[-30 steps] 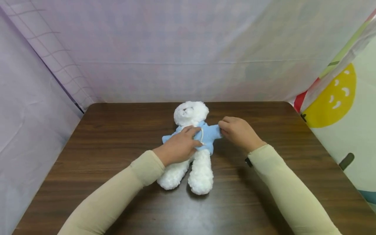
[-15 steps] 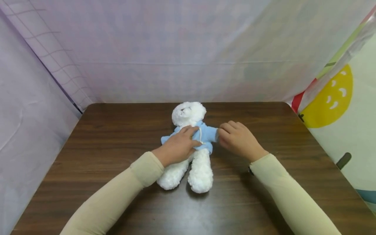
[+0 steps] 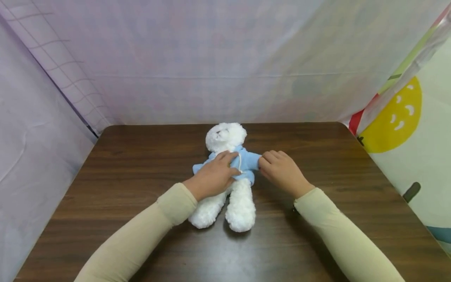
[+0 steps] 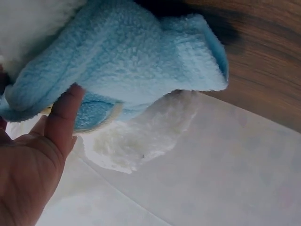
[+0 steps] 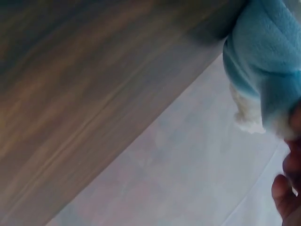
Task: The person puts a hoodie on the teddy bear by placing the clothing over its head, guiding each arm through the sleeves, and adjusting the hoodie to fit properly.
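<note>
A white plush bear (image 3: 241, 209) in a light-blue jacket (image 3: 248, 160) with a pale cord lies on its back on the table, head toward the far edge. My left hand (image 3: 215, 176) rests across its chest, fingers and thumb spread over the jacket front. Close up in the left wrist view, one straight digit of the left hand (image 4: 28, 169) touches the jacket's front edge. On the bear's right-hand side, my right hand (image 3: 282, 170) pinches the end of the outstretched sleeve (image 5: 277, 101). White fur shows at the cuff by those fingertips in the right wrist view.
The dark wood table (image 3: 141, 156) extends around the bear on all sides. Behind it hangs a pale cloth (image 3: 211, 58), and another light sheet (image 3: 35, 137) borders the left. A printed cloth with a yellow fruit shape (image 3: 394, 117) hangs at the right.
My right hand has shifted slightly left and down, bringing the sleeve end closer to the bear's body. The bear's head has moved a little left; my left hand has stayed on the chest.
</note>
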### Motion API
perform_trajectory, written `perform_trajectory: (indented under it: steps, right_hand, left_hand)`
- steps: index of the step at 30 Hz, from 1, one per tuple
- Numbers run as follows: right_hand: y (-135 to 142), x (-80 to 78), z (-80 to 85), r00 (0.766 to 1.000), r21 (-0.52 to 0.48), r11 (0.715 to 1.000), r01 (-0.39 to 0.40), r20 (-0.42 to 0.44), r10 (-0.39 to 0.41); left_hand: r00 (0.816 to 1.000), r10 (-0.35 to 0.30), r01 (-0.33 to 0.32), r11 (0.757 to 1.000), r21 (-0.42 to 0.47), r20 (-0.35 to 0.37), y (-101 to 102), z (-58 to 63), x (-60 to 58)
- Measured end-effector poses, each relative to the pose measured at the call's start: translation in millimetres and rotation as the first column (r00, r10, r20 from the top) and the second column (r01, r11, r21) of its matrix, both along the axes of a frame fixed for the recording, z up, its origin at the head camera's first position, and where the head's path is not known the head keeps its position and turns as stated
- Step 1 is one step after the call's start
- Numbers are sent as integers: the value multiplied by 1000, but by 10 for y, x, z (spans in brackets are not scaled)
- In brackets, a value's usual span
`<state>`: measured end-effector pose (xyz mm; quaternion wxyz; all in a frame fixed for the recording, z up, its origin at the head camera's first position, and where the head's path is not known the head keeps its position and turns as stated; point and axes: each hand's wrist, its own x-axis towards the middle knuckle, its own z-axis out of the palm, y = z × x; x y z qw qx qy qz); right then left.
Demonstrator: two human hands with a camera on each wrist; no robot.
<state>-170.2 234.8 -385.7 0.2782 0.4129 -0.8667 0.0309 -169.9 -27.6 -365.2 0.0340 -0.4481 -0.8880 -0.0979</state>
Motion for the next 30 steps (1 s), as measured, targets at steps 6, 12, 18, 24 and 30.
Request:
perform_trajectory:
  steps: [6,12,18,24,30]
  right_hand:
    - [32,-52,56,997,-59,995,82,-3,-82]
    - [96,-173,78,991,-73,989,130,34,-128]
    - [146,-120,135,992,-7,997,82,94,-81]
    - [105,-69,134,999,32,999,40,8,-41]
    - [73,-87,78,988,0,989,151,37,-151]
  left_hand:
    - [999,-38,40,996,80,-21,-31,12,17]
    - [997,-70,74,989,125,-37,-28,5,14]
    - [997,-55,60,992,108,-45,-43,-7,1]
    - [999,-44,46,995,86,-24,-50,23,-2]
    - [998,-27,25,998,50,50,-3,56,38]
